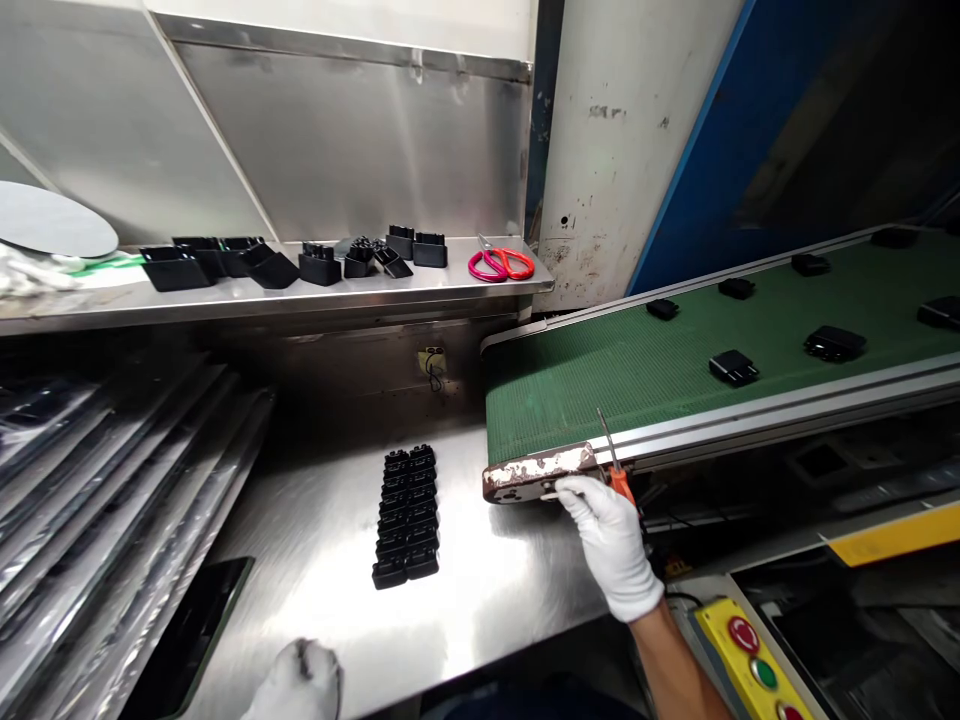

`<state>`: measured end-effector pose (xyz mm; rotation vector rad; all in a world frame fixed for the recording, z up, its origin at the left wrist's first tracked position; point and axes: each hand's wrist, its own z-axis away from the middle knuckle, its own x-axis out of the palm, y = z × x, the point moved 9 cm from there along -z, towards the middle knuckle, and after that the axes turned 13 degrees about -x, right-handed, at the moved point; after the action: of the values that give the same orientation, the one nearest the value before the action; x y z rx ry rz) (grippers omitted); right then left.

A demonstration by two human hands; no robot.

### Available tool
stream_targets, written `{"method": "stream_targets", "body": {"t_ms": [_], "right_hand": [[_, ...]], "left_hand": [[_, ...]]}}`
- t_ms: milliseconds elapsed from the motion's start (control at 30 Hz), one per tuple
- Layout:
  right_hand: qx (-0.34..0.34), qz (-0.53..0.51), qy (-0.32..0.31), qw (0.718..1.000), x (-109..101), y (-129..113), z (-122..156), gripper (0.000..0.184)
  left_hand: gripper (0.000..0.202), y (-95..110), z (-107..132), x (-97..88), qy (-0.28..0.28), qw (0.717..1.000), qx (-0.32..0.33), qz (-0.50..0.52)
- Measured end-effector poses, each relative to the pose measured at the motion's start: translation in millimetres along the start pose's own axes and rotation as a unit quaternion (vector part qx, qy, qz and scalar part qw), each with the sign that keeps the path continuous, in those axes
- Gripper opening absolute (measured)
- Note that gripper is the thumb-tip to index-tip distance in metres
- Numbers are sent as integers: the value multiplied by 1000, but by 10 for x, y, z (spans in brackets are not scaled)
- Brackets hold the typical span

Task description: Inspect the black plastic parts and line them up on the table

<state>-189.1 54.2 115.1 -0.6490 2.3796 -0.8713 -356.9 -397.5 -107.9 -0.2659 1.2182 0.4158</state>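
We work at a steel table (495, 570), with a green conveyor belt (600, 385) ending just above it and stacked trays (112, 520) along its left side. Open steel lies between a block of black plastic parts (406, 516) and the belt's scuffed end (536, 472). Our gloved right hand (609, 545) grips an orange-handled screwdriver (619, 483) just below that end, near a yellow control box (750, 655). Our gloved left hand (300, 682) sits at the table's near edge; we cannot tell how its fingers stand.

Factory production floor: green conveyor belt (585, 380), stainless steel bench (487, 570), yellow control box (720, 640).
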Motion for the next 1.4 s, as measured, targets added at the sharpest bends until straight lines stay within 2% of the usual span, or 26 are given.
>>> {"method": "stream_targets", "body": {"t_ms": [200, 400, 567, 633, 733, 833, 967, 1033, 1233, 1333, 1400], "right_hand": [[-10, 30, 39, 999, -134, -3, 78, 12], [-4, 47, 14, 999, 79, 208, 202, 9], [-9, 44, 52, 998, -49, 104, 188, 9], [-1, 46, 44, 998, -44, 108, 157, 10], [40, 53, -16, 998, 104, 238, 192, 16], [96, 60, -103, 988, 312, 389, 359, 23], [155, 77, -249, 953, 628, 514, 688, 20], [185, 90, -300, 932, 748, 578, 826, 16], [238, 127, -336, 902, 880, 856, 968, 23], [274, 150, -364, 878, 882, 1082, 1134, 33], [290, 166, -380, 863, 858, 1202, 1273, 30]], "left_hand": [[51, 3, -31, 53, -3, 1000, 1, -3], [51, -10, -41, 63, 0, 1000, 0, -8], [50, -23, -57, 75, -3, 1000, 3, -12], [50, -27, -62, 84, -5, 1000, 2, -14], [50, -28, -61, 90, -7, 1000, -1, -14], [51, -31, -57, 96, -5, 1000, -1, -12], [51, -48, -60, 97, 1, 1000, -4, -8], [50, -55, -62, 95, 2, 1000, -5, -6], [48, -51, -61, 97, 7, 1000, -6, -7], [49, -49, -59, 113, 7, 1000, -6, -8], [49, -53, -59, 124, 8, 1000, -5, -8]]}}
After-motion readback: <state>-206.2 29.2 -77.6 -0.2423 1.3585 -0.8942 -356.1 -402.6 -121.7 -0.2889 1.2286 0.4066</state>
